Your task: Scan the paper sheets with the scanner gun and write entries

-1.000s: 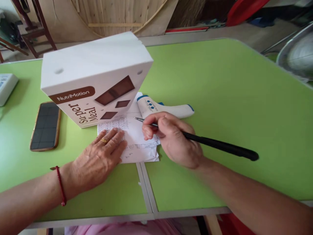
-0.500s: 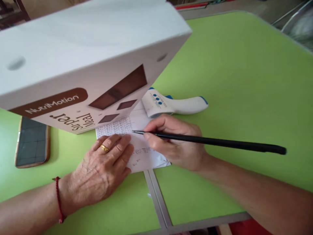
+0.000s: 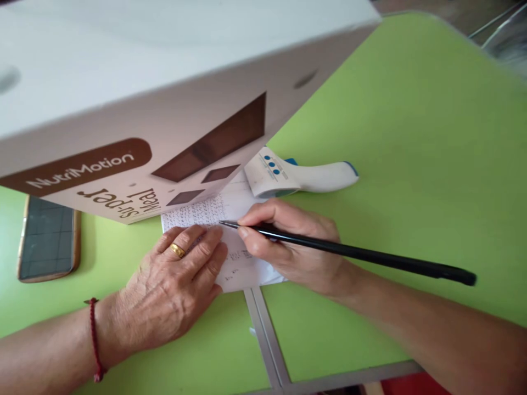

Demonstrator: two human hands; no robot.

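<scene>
My right hand (image 3: 294, 241) pinches a long black pen (image 3: 354, 249) near its tip, with the back end sticking out to the right. The pen's point meets the white paper (image 3: 236, 277) beside rows of small handwriting. Fingers outstretched, my left hand (image 3: 177, 285) lies flat on the paper's left part; it wears a gold ring and a red cord bracelet. The upper part of the sheet is hidden by a tall white box (image 3: 135, 164) marked NutriMotion. A white and blue infrared thermometer (image 3: 304, 173) lies just above my right hand.
A phone (image 3: 49, 236) in a brown-edged case lies left of the box on the green table (image 3: 411, 137). A grey metal seam (image 3: 265, 340) crosses the tabletop below the paper. The box leans large into the top left.
The camera view has shifted a little closer to the box. The pen's back end has dipped lower, and its point has moved slightly left. My left hand stays on the paper.
</scene>
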